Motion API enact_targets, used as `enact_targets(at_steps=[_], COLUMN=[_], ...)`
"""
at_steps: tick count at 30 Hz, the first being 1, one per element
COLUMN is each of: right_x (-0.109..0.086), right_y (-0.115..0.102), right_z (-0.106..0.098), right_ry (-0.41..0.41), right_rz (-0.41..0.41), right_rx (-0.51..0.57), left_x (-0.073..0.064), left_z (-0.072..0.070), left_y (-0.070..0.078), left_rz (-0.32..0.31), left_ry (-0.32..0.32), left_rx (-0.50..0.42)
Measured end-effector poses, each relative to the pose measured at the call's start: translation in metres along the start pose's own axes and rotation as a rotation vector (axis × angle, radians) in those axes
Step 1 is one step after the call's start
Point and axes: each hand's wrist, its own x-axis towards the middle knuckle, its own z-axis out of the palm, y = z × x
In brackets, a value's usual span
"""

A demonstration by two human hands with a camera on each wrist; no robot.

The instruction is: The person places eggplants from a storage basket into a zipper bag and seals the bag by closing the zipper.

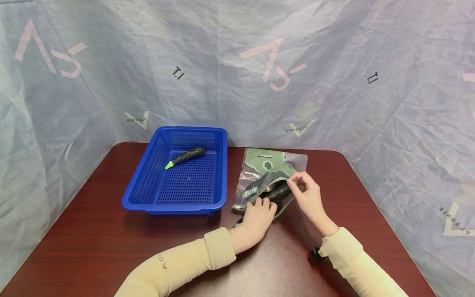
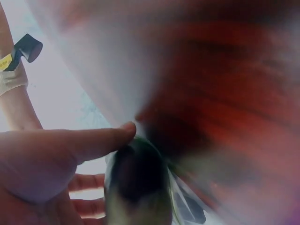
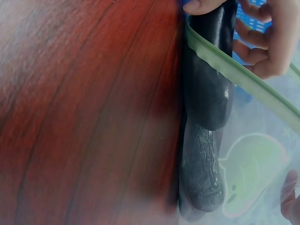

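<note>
A clear zip bag [image 1: 298,161] with green print lies on the table, its mouth spread apart. My left hand [image 1: 258,220] grips a smooth dark eggplant [image 3: 211,89] that reaches through the green-edged opening. In the left wrist view, the thumb rests along that eggplant's near end [image 2: 140,183]. Beyond it, inside the bag, lies a wrinkled dark eggplant [image 3: 202,168]. My right hand [image 1: 309,197] pinches the bag's edge between thumb and finger; only its fingertips [image 3: 290,192] show in the right wrist view.
A blue perforated basket [image 1: 128,194] stands left of the bag. In it lies a long dark vegetable, perhaps an eggplant, with a bright green tip [image 1: 189,154]. A black camera [image 1: 317,253] sits on the right wrist. Printed cloth [image 1: 237,82] encloses the reddish-brown table [image 1: 92,235].
</note>
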Motion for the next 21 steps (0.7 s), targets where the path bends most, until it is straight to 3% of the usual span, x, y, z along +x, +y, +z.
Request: enact_targets(at_steps=[11,16,21], right_x=[0.0,0.0,0.0], right_y=[0.001,0.001,0.001], right_z=[0.001,0.0,0.0], right_ry=[0.018,0.023,0.022], right_rz=[0.009,0.019,0.022], right_rx=[0.003,0.011,0.018], left_x=[-0.018,-0.028,-0.038], left_z=[-0.002,-0.002,-0.002], left_y=[-0.018,-0.037,-0.055], left_rz=[0.061,0.128,0.213], left_ry=[-0.008,0.036,0.023], left_rx=[-0.119,-0.184,-0.221])
